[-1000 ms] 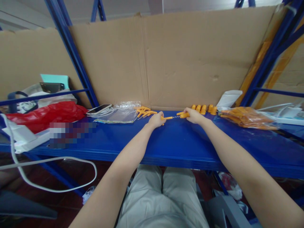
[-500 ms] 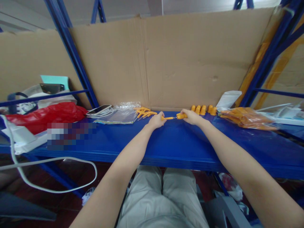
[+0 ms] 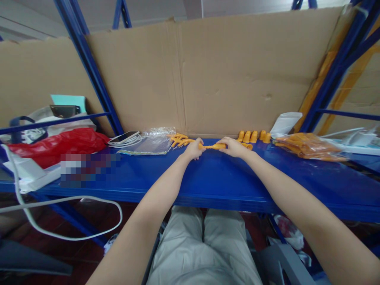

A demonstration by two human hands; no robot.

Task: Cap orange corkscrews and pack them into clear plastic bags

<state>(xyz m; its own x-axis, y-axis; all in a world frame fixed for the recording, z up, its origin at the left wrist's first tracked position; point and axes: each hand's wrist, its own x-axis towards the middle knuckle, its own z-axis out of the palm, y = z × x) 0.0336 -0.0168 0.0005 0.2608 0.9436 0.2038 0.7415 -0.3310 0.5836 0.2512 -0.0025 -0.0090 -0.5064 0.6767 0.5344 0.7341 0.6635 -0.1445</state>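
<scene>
My left hand (image 3: 195,150) is closed round the left end of an orange plastic piece (image 3: 219,146) with a twisted, rope-like stretch. At its smoother right end, the fingers of my right hand (image 3: 230,146) pinch it, so it spans level between both hands just above the blue shelf (image 3: 166,174). An orange cup-shaped piece (image 3: 247,146) shows just past my right hand, partly covered by it; whether it touches the hand I cannot tell. Beside my left hand lie several branching orange pieces (image 3: 179,139) with thin metal chains.
Several orange cups (image 3: 253,137) stand in a row at the back right, near a bag of orange parts (image 3: 308,146). A clear plastic bag (image 3: 152,144), a phone (image 3: 126,137) with white cable and a red bag (image 3: 65,145) lie leftward. Cardboard (image 3: 237,79) walls the back.
The chain-bridged gap between the two orange parts is no longer visible; they now look joined. My right hand has moved slightly left, and an orange cup-shaped piece now shows beside it.
</scene>
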